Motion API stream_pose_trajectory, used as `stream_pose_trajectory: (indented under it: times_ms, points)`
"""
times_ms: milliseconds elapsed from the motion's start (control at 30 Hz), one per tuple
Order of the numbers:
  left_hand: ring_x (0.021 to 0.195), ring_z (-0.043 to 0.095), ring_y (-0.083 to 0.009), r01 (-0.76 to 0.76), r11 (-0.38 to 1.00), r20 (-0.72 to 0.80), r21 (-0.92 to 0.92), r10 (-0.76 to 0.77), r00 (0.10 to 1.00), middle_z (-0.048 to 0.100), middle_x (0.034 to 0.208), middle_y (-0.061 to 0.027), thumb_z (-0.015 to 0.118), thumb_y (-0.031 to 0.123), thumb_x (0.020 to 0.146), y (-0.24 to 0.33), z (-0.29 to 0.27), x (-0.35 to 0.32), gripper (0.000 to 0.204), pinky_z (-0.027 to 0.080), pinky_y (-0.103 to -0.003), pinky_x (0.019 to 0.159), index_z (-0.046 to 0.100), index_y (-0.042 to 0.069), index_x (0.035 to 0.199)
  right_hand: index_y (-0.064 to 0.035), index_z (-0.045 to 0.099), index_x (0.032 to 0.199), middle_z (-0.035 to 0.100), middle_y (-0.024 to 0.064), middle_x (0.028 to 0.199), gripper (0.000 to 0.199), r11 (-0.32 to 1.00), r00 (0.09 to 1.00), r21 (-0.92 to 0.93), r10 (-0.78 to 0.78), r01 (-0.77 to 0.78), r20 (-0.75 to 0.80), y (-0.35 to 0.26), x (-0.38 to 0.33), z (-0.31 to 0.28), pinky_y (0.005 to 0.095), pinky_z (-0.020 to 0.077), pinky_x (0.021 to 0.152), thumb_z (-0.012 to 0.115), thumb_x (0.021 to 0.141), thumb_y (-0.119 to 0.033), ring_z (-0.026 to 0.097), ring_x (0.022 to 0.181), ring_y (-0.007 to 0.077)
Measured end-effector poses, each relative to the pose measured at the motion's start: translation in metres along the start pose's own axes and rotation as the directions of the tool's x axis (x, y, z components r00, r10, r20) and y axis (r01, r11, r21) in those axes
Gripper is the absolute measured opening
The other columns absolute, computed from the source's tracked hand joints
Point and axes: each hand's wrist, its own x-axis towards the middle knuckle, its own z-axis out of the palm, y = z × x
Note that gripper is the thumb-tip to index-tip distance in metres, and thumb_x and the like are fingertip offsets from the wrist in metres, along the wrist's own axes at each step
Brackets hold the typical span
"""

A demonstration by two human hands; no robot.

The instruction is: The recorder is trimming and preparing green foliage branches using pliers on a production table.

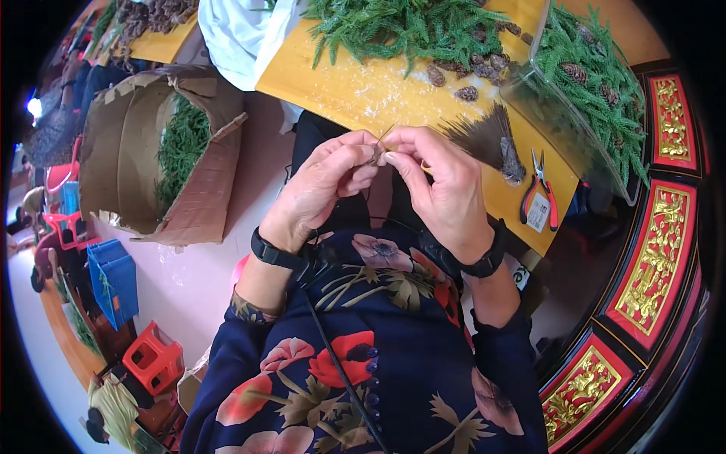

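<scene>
My left hand (321,185) and my right hand (442,185) meet in front of me at the near edge of a yellow table (355,91). Their fingertips pinch a small thin brownish piece (380,148), a wire or stem; most of it is hidden by the fingers. Just right of my right hand a dark fan-shaped bundle of thin wires (491,140) lies on the table. Red-handled pliers (540,189) rest beyond it. Green fir-like sprigs (401,26) and small pine cones (465,92) are piled farther back.
A clear plastic box (590,83) of green sprigs and cones stands at the right. An open cardboard box (162,151) with greenery sits on the floor at the left. Blue and red plastic crates (113,280) stand lower left. Red-and-gold carved panels (650,257) line the right.
</scene>
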Motion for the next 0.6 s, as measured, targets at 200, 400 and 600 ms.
stream_pose_trajectory:
  times_ms: [200,400,600]
  points:
    - [0.052,0.029,-0.0015,0.007,0.997,-0.084,0.073,-0.001,0.996,0.039,0.061,0.0081,0.05,0.016,0.088,-0.0044,0.0038,-0.0013,0.015,0.02,-0.019,0.046,0.059,0.005,0.083,-0.0042,0.061,0.09,0.063,0.0093,0.078,0.014,0.963,0.991,-0.242,-0.105,0.121,0.081,-0.0022,0.0007,-0.0061,0.0334,0.0472,0.065,0.068,0.078,-0.002,0.063,0.07,0.0257]
    - [0.049,0.026,-0.0012,0.014,1.0,-0.071,0.028,-0.012,0.997,0.037,0.059,0.0089,0.05,0.014,0.085,-0.0015,0.0014,-0.0004,0.013,0.019,-0.019,0.045,0.058,0.005,0.079,-0.005,0.062,0.086,0.063,0.0076,0.074,0.012,0.976,0.995,-0.193,-0.092,0.1,0.049,0.001,-0.001,-0.0072,0.034,0.0461,0.064,0.069,0.076,-0.003,0.063,0.071,0.0264]
    - [0.049,0.026,-0.0006,0.035,0.999,-0.114,0.038,-0.03,0.993,0.037,0.059,0.0095,0.052,0.015,0.085,-0.0013,0.0058,-0.0011,0.013,0.018,-0.019,0.045,0.058,0.006,0.078,-0.0037,0.064,0.087,0.064,0.0092,0.084,0.014,0.928,0.972,-0.292,-0.23,0.231,0.04,0.0001,-0.0067,-0.0071,0.0326,0.0479,0.062,0.069,0.074,0.0,0.063,0.071,0.0246]
